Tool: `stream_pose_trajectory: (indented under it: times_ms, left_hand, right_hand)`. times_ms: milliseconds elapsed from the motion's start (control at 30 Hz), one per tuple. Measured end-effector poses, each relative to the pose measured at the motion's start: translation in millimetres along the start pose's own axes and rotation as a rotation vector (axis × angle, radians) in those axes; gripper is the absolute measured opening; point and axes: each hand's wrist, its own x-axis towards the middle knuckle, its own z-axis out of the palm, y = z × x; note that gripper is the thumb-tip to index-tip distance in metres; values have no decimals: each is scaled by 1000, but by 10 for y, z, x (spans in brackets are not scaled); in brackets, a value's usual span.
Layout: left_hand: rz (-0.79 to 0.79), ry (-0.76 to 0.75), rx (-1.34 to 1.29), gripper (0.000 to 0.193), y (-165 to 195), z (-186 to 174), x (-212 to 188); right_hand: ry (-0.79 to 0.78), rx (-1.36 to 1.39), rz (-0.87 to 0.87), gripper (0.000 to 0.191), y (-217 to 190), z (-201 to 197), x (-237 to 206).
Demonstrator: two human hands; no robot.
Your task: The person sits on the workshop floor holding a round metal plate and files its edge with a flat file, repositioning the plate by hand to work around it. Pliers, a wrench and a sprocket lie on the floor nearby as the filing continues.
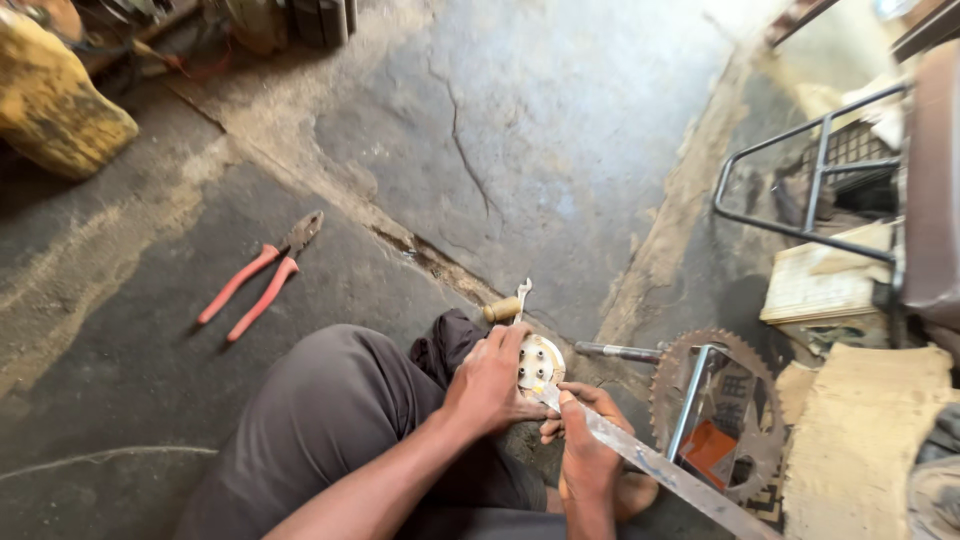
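My left hand (487, 385) grips a round pale metal hub plate (541, 362) with several holes, holding it against the floor beside my knee. My right hand (583, 432) is closed around a long flat metal bar (668, 472) whose tip rests on the plate's lower edge. A small wrench (520, 298) and a wooden-handled tool (502, 309) lie just beyond the plate, partly hidden by my left hand.
Red-handled pliers (262, 279) lie on the cracked concrete floor at left. A toothed sprocket (715, 400) with a steel rod (620, 351) sits to the right. A black metal frame (808, 170), wooden boards (860, 440) and a yellow container (52, 100) border the area.
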Motion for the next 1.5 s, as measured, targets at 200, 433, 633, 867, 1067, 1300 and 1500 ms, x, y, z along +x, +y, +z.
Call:
stream_pose_trajectory:
  times_ms: [200, 433, 633, 867, 1067, 1300, 1500]
  left_hand:
    - [-27, -5, 90, 106, 121, 57, -71]
    - [-33, -5, 115, 99, 265, 124, -197]
    - [-25, 296, 85, 106, 365, 364, -350]
    - [-17, 321, 28, 100, 306, 336, -383]
    - [-96, 329, -62, 99, 311, 286, -365]
    - [-135, 293, -102, 99, 321, 256, -358]
    - [-143, 292, -126, 100, 283, 276, -317]
  right_hand:
    - [169, -49, -94, 15, 254, 79, -83]
    - [325, 149, -102, 11, 475, 26, -155]
    - [325, 240, -39, 10, 427, -86, -114]
    - [225, 356, 173, 14, 248, -97, -174]
    - [-10, 438, 101, 18, 125, -200, -224]
    - [78, 67, -254, 34, 58, -66, -398]
    - [60, -182, -383, 30, -1, -63, -439]
